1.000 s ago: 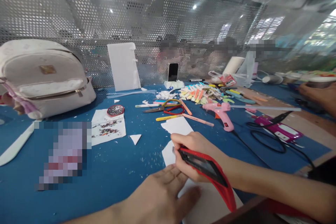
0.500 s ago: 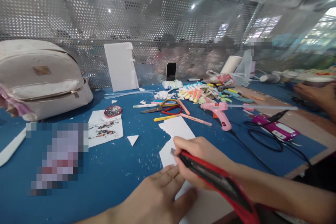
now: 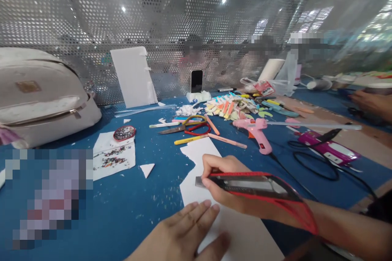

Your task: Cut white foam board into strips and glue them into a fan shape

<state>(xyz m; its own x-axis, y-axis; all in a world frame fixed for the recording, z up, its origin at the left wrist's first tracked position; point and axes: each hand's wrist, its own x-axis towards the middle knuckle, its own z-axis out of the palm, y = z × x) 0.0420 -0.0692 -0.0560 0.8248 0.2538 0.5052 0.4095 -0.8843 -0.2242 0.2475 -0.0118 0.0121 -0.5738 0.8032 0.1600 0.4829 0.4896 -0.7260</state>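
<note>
My right hand [image 3: 225, 181] grips a red and black utility knife [image 3: 260, 185], blade tip pointing left over a white foam sheet [image 3: 199, 159] on the blue table. My left hand [image 3: 183, 234] lies flat on the near part of that sheet, fingers stretched out and thumb apart, holding it down just below the blade. The sheet's near end is partly hidden under both hands.
A pink glue gun [image 3: 257, 132], scissors [image 3: 186, 126], pencils, and coloured paper bits [image 3: 229, 108] lie behind the sheet. A white backpack [image 3: 39, 98] sits far left, a standing white board [image 3: 133, 77] and a phone [image 3: 196, 81] at the mesh wall. Another person's hand [image 3: 372, 104] is at the right.
The knife has tilted from pointing steeply down to lying nearly level, its tip still at the sheet. My left hand has slid slightly nearer. The view has shifted a little rightward.
</note>
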